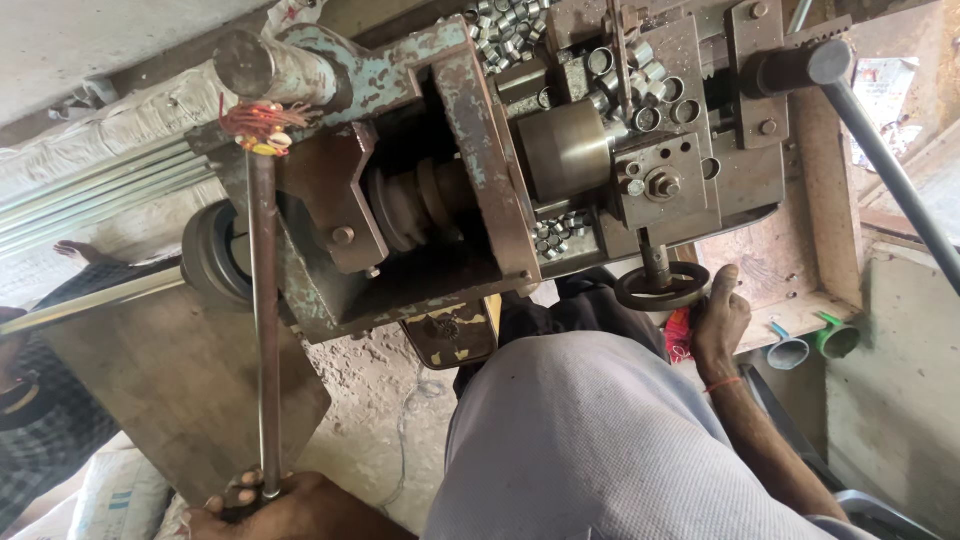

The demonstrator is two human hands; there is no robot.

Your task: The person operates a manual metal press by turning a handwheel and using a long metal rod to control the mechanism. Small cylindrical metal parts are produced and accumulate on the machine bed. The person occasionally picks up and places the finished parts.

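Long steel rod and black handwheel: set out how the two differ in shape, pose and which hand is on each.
The long steel rod is straight, thin and bright; the black handwheel is a small dark ring on a short spindle. The rod runs from the machine toward the camera; the handwheel sits under the machine's front block. The left hand closes its grip round the rod's near end; the right hand rests against the handwheel's rim. Both are metal and belong to the same worn machine.

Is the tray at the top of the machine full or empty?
Not empty: the tray holds a heap of small metal rings. Its upper part runs out of view, so how full cannot be told.
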